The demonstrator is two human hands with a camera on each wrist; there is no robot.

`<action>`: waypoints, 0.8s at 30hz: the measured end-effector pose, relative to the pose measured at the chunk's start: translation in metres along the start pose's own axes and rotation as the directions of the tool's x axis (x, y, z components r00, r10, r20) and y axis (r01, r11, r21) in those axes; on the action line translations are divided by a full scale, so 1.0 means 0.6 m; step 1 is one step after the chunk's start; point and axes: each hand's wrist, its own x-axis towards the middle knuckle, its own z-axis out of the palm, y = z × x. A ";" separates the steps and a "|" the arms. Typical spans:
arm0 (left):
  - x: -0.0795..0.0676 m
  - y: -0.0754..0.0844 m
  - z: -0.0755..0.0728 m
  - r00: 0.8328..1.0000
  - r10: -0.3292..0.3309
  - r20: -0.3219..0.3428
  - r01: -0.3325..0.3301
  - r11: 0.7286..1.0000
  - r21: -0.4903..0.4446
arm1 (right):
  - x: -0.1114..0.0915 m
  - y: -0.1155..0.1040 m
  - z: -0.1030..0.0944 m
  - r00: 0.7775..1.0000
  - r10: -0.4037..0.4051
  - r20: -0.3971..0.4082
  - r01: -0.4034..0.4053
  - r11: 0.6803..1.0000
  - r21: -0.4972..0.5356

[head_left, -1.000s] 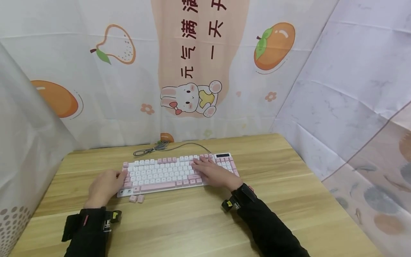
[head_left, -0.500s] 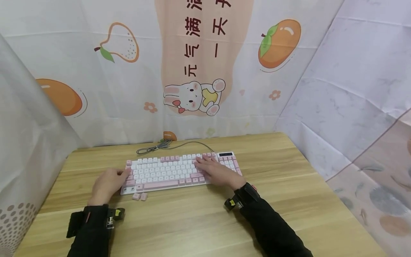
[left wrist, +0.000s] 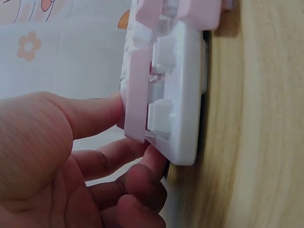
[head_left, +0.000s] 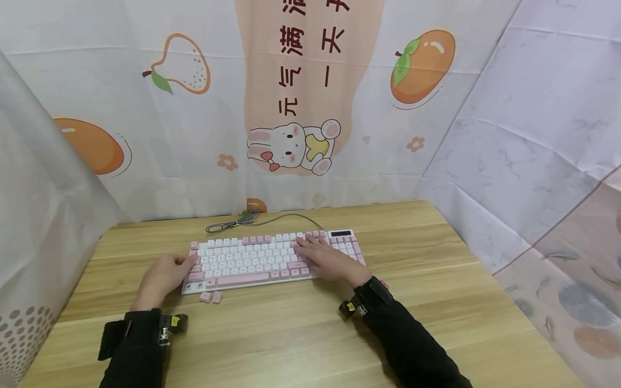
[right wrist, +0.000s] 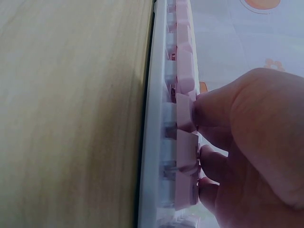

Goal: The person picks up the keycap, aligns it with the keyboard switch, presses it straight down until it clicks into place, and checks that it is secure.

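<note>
A pink and white keyboard (head_left: 242, 278) lies on the table in the head view. My left hand (head_left: 162, 277) is at its left end. In the left wrist view the thumb and index finger pinch the end of a long pink keycap (left wrist: 136, 90), with the other fingers curled below. Beside that keycap, two bare white switches (left wrist: 160, 116) show in the front row. My right hand (head_left: 332, 262) rests with spread fingers over the right part of the keys. Its thumb touches a pink key (right wrist: 186, 112) in the right wrist view. Two loose pink keycaps (head_left: 206, 297) lie in front of the keyboard.
A grey cable (head_left: 228, 226), partly bundled, runs behind the keyboard. The wooden table (head_left: 271, 334) ends at a printed cloth backdrop (head_left: 194, 140), with more cloth on both sides. A black strap device (head_left: 371, 293) sits on each wrist.
The head view has shifted slightly, so everything appears a little further right than a second ago. Both hands keep their places on the keyboard.
</note>
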 end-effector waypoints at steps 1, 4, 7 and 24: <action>0.001 -0.001 0.000 1.000 0.000 0.006 0.000 1.000 -0.006 | 0.000 0.000 0.000 1.000 -0.003 -0.001 0.003 1.000 0.000; 0.001 -0.001 0.000 1.000 -0.011 0.014 0.012 1.000 -0.019 | -0.001 -0.002 0.000 1.000 -0.004 -0.002 0.004 1.000 0.000; 0.002 0.000 0.000 1.000 -0.020 0.008 0.020 0.999 -0.031 | -0.002 -0.002 -0.001 1.000 -0.004 -0.004 0.004 1.000 0.000; 0.002 0.003 0.007 1.000 -0.008 -0.030 0.008 1.000 -0.024 | -0.003 -0.001 -0.003 1.000 -0.026 -0.012 0.026 1.000 -0.009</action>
